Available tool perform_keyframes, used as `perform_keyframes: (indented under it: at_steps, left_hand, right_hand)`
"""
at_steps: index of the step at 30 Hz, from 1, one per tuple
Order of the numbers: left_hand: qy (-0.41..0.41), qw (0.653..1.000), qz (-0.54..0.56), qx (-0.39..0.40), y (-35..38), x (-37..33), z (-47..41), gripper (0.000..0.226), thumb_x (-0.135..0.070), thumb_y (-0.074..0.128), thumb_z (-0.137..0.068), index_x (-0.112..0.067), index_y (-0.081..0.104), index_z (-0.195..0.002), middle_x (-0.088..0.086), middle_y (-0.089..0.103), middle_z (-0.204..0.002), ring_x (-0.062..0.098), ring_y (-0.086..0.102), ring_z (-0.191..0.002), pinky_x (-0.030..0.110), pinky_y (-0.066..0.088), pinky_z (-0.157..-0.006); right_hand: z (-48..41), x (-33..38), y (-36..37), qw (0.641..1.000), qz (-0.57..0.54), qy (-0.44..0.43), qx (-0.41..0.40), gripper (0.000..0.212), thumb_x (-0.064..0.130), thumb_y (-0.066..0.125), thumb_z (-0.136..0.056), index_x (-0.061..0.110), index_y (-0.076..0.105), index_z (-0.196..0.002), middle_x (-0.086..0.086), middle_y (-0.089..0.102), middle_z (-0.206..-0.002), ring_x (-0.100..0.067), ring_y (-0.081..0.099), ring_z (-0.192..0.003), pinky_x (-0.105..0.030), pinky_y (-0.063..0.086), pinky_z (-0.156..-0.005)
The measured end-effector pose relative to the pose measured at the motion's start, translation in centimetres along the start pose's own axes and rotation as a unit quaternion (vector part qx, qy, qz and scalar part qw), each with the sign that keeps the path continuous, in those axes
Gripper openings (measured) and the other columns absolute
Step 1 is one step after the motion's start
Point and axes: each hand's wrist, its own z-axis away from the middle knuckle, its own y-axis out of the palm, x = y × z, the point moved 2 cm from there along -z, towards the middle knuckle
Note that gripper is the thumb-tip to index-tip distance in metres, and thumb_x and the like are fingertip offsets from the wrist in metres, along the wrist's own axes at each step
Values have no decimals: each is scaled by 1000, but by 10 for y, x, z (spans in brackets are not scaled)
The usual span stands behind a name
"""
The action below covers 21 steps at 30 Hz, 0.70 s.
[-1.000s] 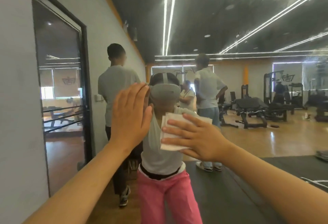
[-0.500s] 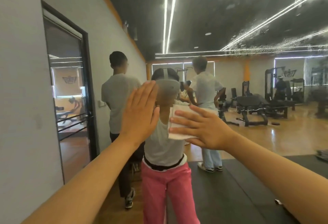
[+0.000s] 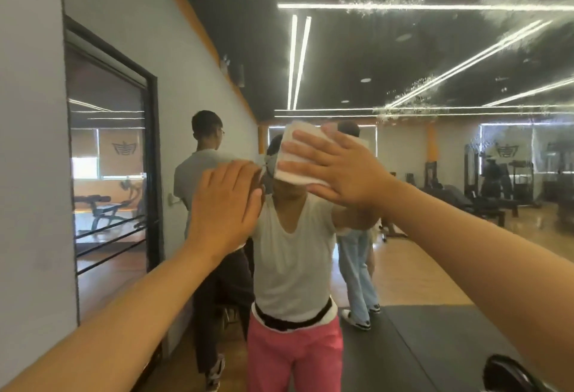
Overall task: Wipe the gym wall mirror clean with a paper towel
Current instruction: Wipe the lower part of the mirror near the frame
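The wall mirror (image 3: 435, 59) fills most of the view and shows smeary wet streaks near its upper right. With straight, spread fingers, my right hand (image 3: 338, 171) presses a folded white paper towel (image 3: 295, 158) flat against the glass. To the left and slightly lower, my left hand (image 3: 226, 208) lies flat on the mirror, fingers together and straight. My own reflection in a white top and pink trousers stands behind both hands.
The grey wall (image 3: 31, 174) with a black-framed doorway (image 3: 152, 174) runs along the left. Two people (image 3: 202, 174) and gym machines (image 3: 497, 180) appear reflected in the mirror. A dark rounded object (image 3: 509, 373) sits at the bottom right.
My right hand has slid the paper towel up the mirror, from chest height of my reflection to head height. The left hand has stayed flat on the glass.
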Motion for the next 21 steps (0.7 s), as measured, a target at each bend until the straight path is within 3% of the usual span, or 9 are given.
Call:
perform_keyframes:
  at_steps: [3, 6, 9, 13, 21]
  left_hand:
    - [-31, 999, -13, -2, -4, 0, -35, 45, -35, 38, -95, -9, 54, -127, 13, 59, -126, 31, 56, -114, 45, 43, -100]
    - [-39, 999, -11, -9, -10, 0, -66, 51, -32, 43, -98, -10, 44, -144, 12, 47, -147, 30, 43, -136, 46, 29, -116]
    - [-60, 998, 5, -19, -18, 3, -95, 56, -31, 47, -102, -13, 33, -153, 7, 33, -159, 24, 27, -149, 35, 12, -122]
    - [-85, 996, 9, -27, -25, 8, -136, 59, -37, 40, -104, -16, 25, -157, 2, 20, -165, 21, 15, -153, 32, 5, -121]
    - [-81, 995, 25, -47, -28, 25, -200, 55, -33, 37, -107, -16, 24, -157, 1, 19, -166, 18, 13, -153, 31, 7, -123]
  right_hand:
    - [-20, -33, -7, 1000, 20, 12, -5, 54, 47, 26, -105, 29, 32, -155, -2, 26, -164, -25, 19, -152, -51, 12, -124]
    - [-37, -58, -13, 1000, 24, 3, 4, 55, 48, 21, -105, 31, 30, -156, -1, 25, -164, -25, 19, -153, -51, 14, -122]
    - [-52, -80, -21, 1000, 20, 10, 5, 54, 50, 21, -105, 32, 28, -155, 0, 25, -164, -24, 18, -153, -52, 13, -121]
    - [-68, -98, -32, 1000, 6, 27, 8, 54, 51, 18, -104, 34, 25, -155, 2, 24, -164, -23, 13, -153, -50, 2, -122]
    - [-100, -142, -43, 994, 20, 104, 29, 57, 55, 11, -102, 39, 21, -156, 10, 15, -165, -11, 2, -153, -43, -12, -122]
